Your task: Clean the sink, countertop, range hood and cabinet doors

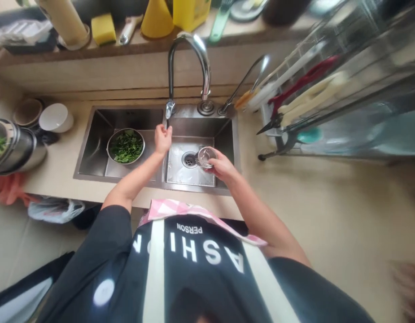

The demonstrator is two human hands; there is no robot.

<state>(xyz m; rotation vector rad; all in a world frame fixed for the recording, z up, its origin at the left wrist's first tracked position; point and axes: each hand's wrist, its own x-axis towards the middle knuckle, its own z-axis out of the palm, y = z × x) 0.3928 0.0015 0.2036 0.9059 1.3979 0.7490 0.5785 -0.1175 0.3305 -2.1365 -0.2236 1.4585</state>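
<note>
Head view: holds a small, clear, round cup [203,156] in the right hand [224,167], with thumb and fingers wrapped round its right side, over the stainless-steel right-hand basin [175,174], just beside the round metal drain [189,159]. Has the left hand [163,140] at the slim chrome tap lever [168,110], with fingers bent narrow near its lower end; cannot tell whether pinched on it. Holds the cup bodyward of the arched chrome spout's [206,67] tip, long axis unclear.

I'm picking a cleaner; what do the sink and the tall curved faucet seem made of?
Sink: probably stainless steel, satin finish, judging by its grey, softly reflective walls. Tall curved faucet: likely chrome-plated metal, polished, given its sharp bright highlights.
</note>
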